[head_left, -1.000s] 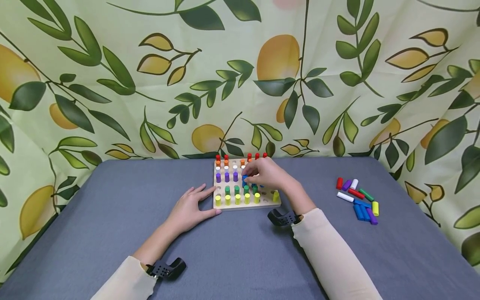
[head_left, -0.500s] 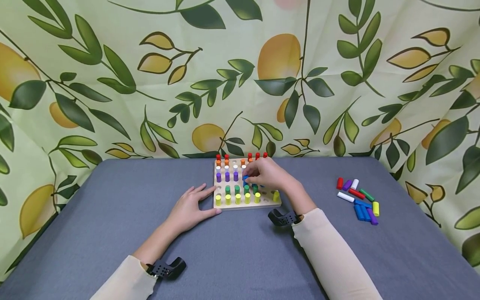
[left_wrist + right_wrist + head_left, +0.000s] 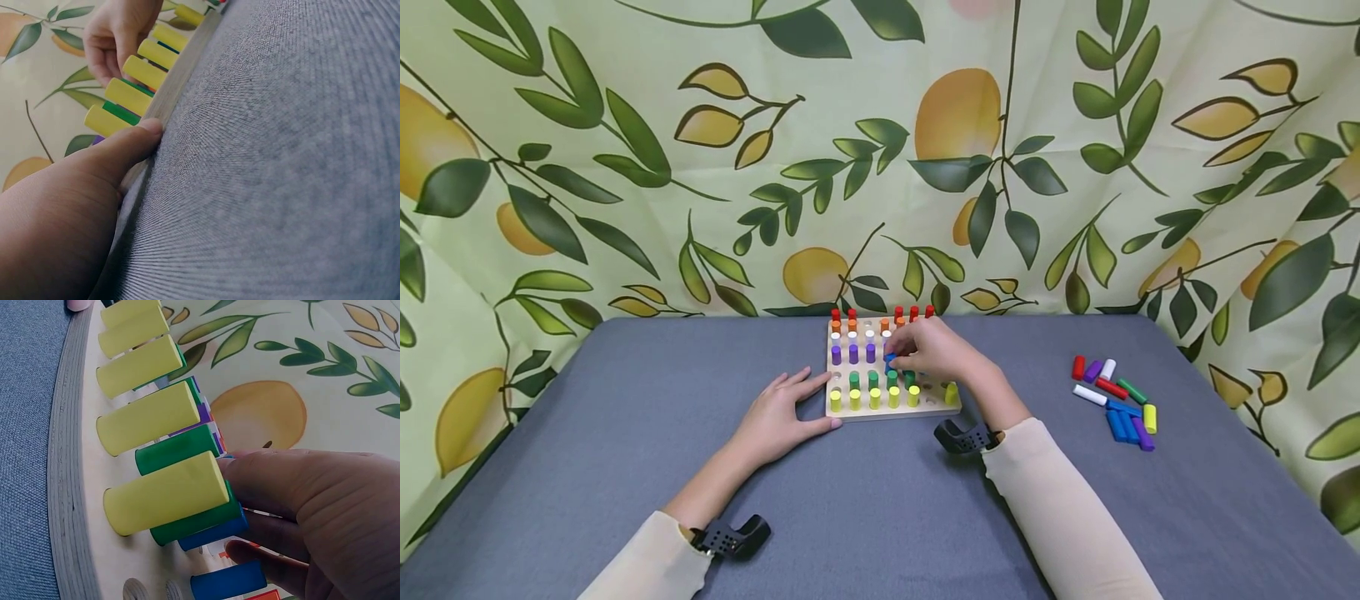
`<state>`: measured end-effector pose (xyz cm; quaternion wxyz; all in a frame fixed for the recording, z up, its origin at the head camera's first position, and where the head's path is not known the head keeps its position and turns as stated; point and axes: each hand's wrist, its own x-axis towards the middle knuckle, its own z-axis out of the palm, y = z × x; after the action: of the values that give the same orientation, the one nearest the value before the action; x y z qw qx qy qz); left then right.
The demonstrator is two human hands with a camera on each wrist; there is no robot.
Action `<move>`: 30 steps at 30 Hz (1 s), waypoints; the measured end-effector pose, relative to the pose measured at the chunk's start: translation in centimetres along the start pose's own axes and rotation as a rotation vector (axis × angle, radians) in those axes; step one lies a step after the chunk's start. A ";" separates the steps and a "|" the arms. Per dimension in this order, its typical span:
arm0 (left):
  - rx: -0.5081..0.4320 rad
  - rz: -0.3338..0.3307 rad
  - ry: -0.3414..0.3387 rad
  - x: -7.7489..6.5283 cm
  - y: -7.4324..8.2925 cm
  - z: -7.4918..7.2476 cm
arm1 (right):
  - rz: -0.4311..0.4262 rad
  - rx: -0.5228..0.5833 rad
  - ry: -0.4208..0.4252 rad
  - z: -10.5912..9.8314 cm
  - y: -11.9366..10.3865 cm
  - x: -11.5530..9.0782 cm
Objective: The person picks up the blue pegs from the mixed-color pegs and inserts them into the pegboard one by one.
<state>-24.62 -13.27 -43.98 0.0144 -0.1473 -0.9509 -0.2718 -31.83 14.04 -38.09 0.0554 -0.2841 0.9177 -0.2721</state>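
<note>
A wooden pegboard [image 3: 895, 413] lies on the table, with rows of red, orange, white, purple, green and yellow pegs standing in it. Over its middle, my right hand [image 3: 938, 346] pinches a blue peg [image 3: 890, 362] upright between thumb and fingers. In the right wrist view, yellow pegs [image 3: 165, 494] and green pegs mostly hide that peg, and another blue peg [image 3: 228, 581] stands close to the fingers. My left hand [image 3: 775, 421] rests at the board's left side, fingers extended. Its thumb [image 3: 134, 142] touches the front edge near the corner.
Several loose pegs lie on the right of the table, among them a white peg [image 3: 1090, 394], a green peg [image 3: 1132, 391] and a yellow peg [image 3: 1150, 418]. Behind the grey-covered table [image 3: 865, 517] hangs a leaf-patterned cloth [image 3: 865, 208].
The blue peg in my right hand has sunk slightly toward the board, and the fingers stay around it. My left hand has kept its place.
</note>
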 end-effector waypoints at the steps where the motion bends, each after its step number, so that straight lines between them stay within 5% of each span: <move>1: 0.000 0.000 0.000 0.0 0.0 0.0 | 0.000 0.002 -0.003 0.0 0.0 0.0; 22: -0.005 -0.012 -0.005 0.0 0.0 0.0 | 0.022 0.016 -0.035 -0.9 -0.1 -0.7; 30: -0.016 -0.007 -0.013 0.0 0.1 -0.3 | 0.064 0.034 0.059 -3.2 0.2 -2.3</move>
<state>-24.65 -13.34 -43.69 0.0061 -0.1458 -0.9493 -0.2786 -30.87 16.92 -35.66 0.0418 -0.2454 0.9228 -0.2940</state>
